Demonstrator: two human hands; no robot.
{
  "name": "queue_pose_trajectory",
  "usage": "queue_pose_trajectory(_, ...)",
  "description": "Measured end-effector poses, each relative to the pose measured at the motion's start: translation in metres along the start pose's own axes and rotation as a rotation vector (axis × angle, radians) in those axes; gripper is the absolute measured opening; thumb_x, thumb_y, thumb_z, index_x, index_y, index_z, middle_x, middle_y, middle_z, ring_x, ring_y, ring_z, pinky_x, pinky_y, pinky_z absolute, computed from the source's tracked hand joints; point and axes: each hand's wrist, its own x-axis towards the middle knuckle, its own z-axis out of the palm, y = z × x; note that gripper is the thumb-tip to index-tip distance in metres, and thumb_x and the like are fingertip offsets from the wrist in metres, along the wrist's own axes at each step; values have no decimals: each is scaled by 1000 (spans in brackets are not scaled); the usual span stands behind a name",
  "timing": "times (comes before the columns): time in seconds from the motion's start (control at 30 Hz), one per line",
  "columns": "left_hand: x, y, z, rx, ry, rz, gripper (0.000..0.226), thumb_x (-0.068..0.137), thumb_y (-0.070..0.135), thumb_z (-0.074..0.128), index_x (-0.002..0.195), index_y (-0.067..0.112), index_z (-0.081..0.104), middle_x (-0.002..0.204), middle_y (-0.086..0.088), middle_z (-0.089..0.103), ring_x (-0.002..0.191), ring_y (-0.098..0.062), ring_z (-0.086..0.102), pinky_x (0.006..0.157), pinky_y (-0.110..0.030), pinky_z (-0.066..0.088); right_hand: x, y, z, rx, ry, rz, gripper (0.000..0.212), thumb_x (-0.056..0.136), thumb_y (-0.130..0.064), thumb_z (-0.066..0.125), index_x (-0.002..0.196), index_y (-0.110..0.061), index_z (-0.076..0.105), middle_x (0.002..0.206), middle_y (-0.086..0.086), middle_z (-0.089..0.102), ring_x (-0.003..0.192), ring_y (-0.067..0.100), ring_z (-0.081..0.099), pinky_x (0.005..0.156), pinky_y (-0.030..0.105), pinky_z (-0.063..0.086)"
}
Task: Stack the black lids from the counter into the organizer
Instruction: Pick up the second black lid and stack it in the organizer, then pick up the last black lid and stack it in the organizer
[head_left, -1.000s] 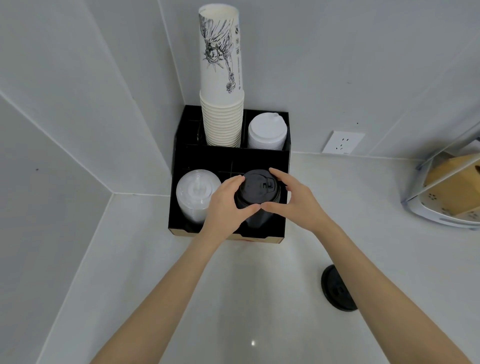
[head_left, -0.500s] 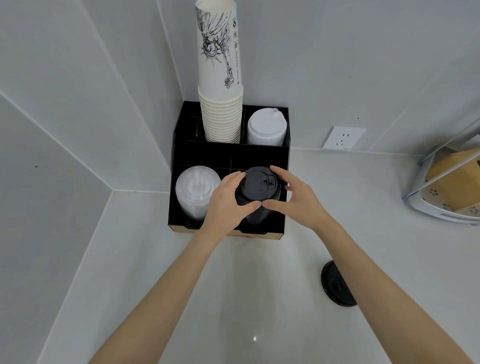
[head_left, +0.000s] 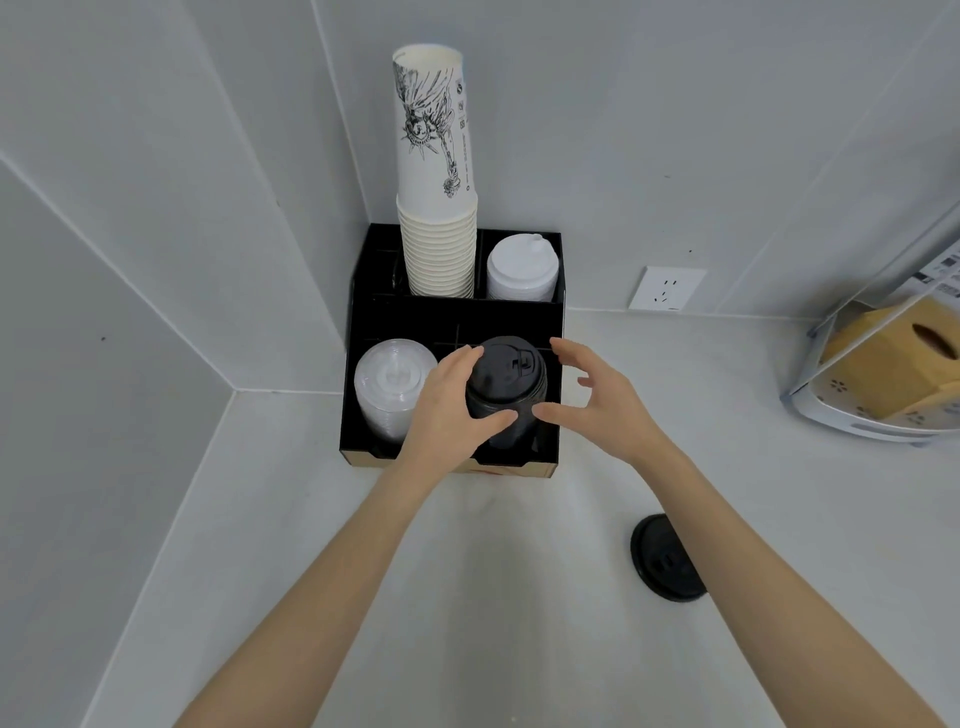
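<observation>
Lids: stacked tall in organizer, could topple if nudged.
Left hand: steadying stack.
Right hand: open, apart.
Loose lid: surface's right edge.

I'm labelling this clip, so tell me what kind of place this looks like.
Probably a drinks station in a café or office pantry: a black compartmented organizer holds a tall stack of printed white paper cups, white plastic sip lids and stacked black lids on a pale counter.
</observation>
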Motion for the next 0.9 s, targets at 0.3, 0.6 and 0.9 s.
queue_pose_trajectory(0.3,-39,35,29,-24,57,128,50,69,22,74,115,13,54,120,-5,56,114,-18,46,98,-22,34,-59,26,-25,29,124,95,61,71,-23,74,125,-27,47,124,-10,52,111,7,49,92,25,37)
queue_pose_trajectory(0.6,-76,47,112,-126,-254,49,59,69,23,74,121,15,49,122,-4,53,100,-8,46,89,-17,35,-141,102,-56,-4,150,282,60,67,-18,77,121,-23,50,123,-7,54,112,11,51,92,26,38)
queue_pose_trajectory(0.9,-97,35,163,-51,-432,-103,76,67,19,75,131,11,36,141,-9,39,129,-22,36,108,-39,33,-168,137,-47,-99,-13,375,88,59,-23,81,134,-17,35,139,3,42,128,19,37,105,33,32)
